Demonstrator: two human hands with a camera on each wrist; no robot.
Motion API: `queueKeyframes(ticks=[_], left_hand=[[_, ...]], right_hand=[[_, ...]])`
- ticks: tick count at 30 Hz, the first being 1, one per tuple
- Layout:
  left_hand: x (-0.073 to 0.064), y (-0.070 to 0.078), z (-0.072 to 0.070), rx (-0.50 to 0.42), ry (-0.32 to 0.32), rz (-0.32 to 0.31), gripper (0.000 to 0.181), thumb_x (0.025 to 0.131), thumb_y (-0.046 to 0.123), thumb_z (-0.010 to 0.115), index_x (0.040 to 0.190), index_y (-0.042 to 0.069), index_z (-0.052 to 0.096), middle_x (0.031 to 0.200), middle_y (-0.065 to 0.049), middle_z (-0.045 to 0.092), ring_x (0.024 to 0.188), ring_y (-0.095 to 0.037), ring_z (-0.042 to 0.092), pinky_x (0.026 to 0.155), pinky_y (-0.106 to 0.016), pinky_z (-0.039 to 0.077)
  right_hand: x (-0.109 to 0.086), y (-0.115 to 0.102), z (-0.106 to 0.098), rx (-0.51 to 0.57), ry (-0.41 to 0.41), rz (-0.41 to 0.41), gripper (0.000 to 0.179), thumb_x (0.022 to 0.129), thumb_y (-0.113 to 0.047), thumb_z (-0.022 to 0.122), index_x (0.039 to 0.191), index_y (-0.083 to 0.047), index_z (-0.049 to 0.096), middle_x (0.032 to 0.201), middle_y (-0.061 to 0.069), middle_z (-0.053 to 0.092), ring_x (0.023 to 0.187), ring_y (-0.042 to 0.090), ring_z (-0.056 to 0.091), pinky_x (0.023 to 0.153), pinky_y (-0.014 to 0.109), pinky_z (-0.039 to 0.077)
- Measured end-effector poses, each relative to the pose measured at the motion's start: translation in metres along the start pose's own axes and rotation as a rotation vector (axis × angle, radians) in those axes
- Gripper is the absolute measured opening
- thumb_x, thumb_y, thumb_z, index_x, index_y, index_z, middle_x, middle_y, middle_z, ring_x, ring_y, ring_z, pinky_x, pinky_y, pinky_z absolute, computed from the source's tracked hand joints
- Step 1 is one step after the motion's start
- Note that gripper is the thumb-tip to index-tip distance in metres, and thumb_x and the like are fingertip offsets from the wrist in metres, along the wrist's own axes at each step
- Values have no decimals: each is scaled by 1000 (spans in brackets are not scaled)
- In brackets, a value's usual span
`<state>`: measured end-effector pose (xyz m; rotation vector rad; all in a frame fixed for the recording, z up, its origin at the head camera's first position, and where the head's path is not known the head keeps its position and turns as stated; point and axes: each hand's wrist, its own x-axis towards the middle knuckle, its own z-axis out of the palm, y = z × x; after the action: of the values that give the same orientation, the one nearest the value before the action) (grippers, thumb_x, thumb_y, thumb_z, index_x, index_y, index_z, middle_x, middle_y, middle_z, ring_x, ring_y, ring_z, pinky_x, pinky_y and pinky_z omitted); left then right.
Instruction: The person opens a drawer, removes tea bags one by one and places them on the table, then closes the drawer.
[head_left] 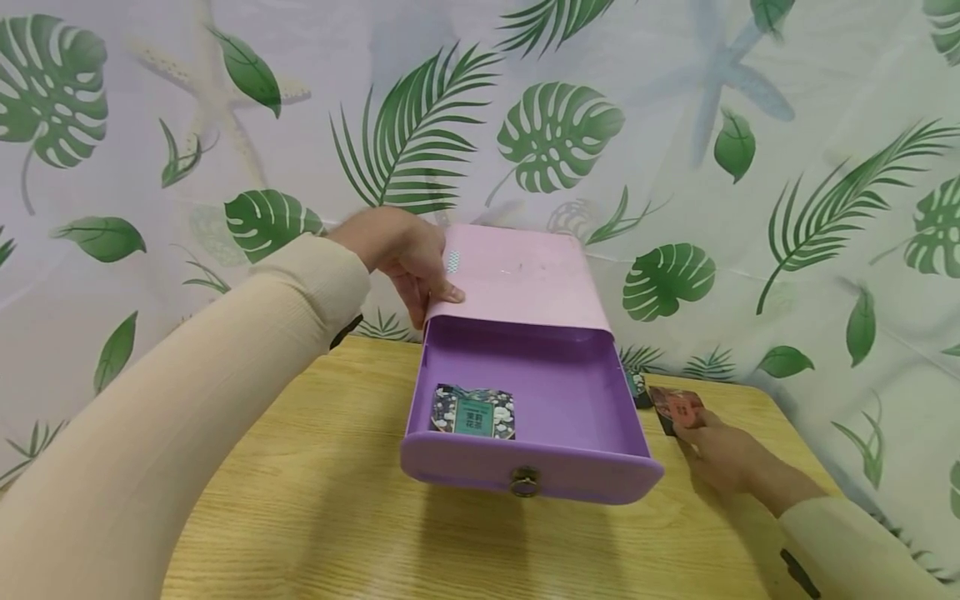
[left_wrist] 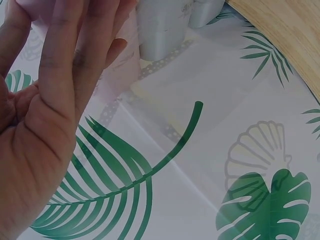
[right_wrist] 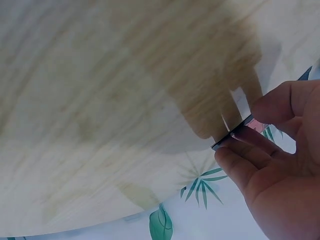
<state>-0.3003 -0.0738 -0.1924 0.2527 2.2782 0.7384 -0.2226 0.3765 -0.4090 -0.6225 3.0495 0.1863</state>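
Note:
A pink box (head_left: 525, 271) with an open purple drawer (head_left: 570, 408) stands in the middle of the head view. My left hand (head_left: 408, 258) holds the box by its left side, thumb on the top near the front edge. In the drawer's front left lies a dark floral tea packet (head_left: 474, 414) with a green label. To the right of the drawer, my right hand (head_left: 723, 454) pinches a red-labelled packet (head_left: 677, 408) between thumb and fingers, low over the table. The right wrist view shows that packet edge-on (right_wrist: 232, 132).
Another dark floral packet (head_left: 637, 388) lies behind the drawer's right side, partly hidden. The wooden table (head_left: 315, 483) ends at a leaf-patterned cloth (head_left: 420, 125) behind it. A ring pull (head_left: 524, 482) sits on the drawer front. Pale containers (left_wrist: 162, 30) show in the left wrist view.

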Motion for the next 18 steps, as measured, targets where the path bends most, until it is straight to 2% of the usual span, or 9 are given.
queueKeyframes(ticks=[6, 18], left_hand=[[0, 0, -1, -4, -2, -2, 41, 99, 24, 62, 122, -7, 49, 105, -24, 72, 95, -30, 74, 87, -36, 58], [1, 0, -2, -7, -17, -2, 42, 99, 24, 62, 123, -7, 48, 106, -25, 72, 96, -31, 74, 88, -37, 58]], right_hand=[[7, 1, 0, 12, 33, -4, 37, 92, -8, 58, 125, 9, 63, 123, 47, 48, 101, 52, 62, 83, 58, 53], [20, 1, -5, 51, -52, 56, 41, 99, -12, 51, 133, 10, 56, 128, 47, 43, 97, 53, 63, 86, 61, 51]])
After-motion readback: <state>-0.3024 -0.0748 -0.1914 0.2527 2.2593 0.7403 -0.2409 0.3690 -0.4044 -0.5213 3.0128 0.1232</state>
